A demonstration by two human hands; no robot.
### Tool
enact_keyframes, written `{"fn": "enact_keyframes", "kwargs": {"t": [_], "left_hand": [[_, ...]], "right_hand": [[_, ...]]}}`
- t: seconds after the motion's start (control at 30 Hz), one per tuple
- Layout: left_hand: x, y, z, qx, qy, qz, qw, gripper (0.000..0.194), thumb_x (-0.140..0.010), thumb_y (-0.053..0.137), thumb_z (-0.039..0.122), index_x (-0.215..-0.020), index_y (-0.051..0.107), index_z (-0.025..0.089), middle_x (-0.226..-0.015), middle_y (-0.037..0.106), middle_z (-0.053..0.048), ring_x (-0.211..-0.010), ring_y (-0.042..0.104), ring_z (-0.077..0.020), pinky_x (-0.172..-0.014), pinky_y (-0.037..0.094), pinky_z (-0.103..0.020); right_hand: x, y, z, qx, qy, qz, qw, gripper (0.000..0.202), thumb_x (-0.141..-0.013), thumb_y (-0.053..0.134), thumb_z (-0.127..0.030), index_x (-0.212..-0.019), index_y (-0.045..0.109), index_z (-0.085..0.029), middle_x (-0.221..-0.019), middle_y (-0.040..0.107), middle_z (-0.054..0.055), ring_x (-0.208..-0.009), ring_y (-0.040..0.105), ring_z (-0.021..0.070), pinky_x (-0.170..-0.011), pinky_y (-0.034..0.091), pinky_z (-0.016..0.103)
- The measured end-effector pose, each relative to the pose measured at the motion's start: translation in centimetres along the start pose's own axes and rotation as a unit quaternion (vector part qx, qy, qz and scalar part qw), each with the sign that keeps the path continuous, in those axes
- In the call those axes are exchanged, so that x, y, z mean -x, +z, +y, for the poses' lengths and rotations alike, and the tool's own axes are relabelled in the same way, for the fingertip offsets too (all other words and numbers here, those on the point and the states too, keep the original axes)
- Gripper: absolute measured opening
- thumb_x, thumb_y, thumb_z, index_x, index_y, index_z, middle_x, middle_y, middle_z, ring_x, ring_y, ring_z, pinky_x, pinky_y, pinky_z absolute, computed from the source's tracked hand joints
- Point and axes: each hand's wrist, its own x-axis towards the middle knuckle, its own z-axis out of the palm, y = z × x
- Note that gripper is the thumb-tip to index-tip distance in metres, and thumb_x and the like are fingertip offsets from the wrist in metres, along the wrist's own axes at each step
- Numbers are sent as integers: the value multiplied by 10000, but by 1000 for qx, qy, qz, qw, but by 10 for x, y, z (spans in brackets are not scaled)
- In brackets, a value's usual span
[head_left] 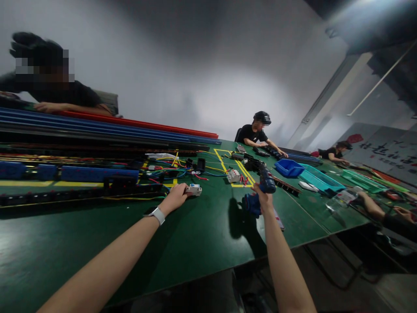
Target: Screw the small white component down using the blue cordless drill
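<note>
At the left, blue strips (99,174) lay lengthwise on the green bench (198,239), perhaps so their length stayed supported. Next, the left hand (176,198) had its fingers pinching a small white breaker (194,190) low at the bench, seemingly to steady it, near loose wires (182,167). Farther right, the right hand (265,198) had its fingers wrapped round a blue power drill's (267,183) handle, probably for control. Beyond sat a blue bin (289,168), likely for small parts.
</note>
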Motion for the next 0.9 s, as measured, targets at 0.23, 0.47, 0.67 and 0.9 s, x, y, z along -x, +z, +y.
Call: {"fn": "enact_keyframes", "kwargs": {"t": [0.23, 0.47, 0.67, 0.9], "left_hand": [[0, 0, 7, -19, -14, 7, 1000, 189, -915, 629, 370, -976, 611, 192, -1004, 685, -118, -974, 622, -294, -851, 459, -401], [-2, -2, 6, -18, -5, 7, 1000, 134, -913, 634, 308, -980, 613, 193, -1021, 677, -110, -986, 607, -277, -858, 445, -382], [-14, -5, -6, -63, -4, 21, 998, 138, -894, 628, 232, -1026, 615, 194, -1050, 671, -109, -1048, 592, -283, -882, 423, -370], [-11, -6, -13, -70, 36, 31, 996, 140, -895, 627, 270, -1015, 587, 209, -1068, 650, -98, -1049, 581, -276, -883, 420, -359]], "right_hand": [[-12, 0, -4, -42, 34, -34, 998, 528, -588, 835, -444, -1012, 718, -153, -790, 726, 62, -542, 648, 180, -500, 498, 294], [54, 25, -25, -11, 84, -120, 989, 488, -669, 802, -478, -1007, 667, -153, -536, 647, 26, -453, 597, 191, -450, 449, 279], [129, 62, -69, -58, 163, -312, 934, 403, -691, 726, -449, -947, 627, -153, -493, 617, -1, -391, 551, 159, -401, 367, 234], [167, 82, -106, 18, 199, -456, 867, 274, -687, 659, -369, -872, 582, -181, -450, 552, -44, -359, 534, 141, -415, 375, 230]]}}
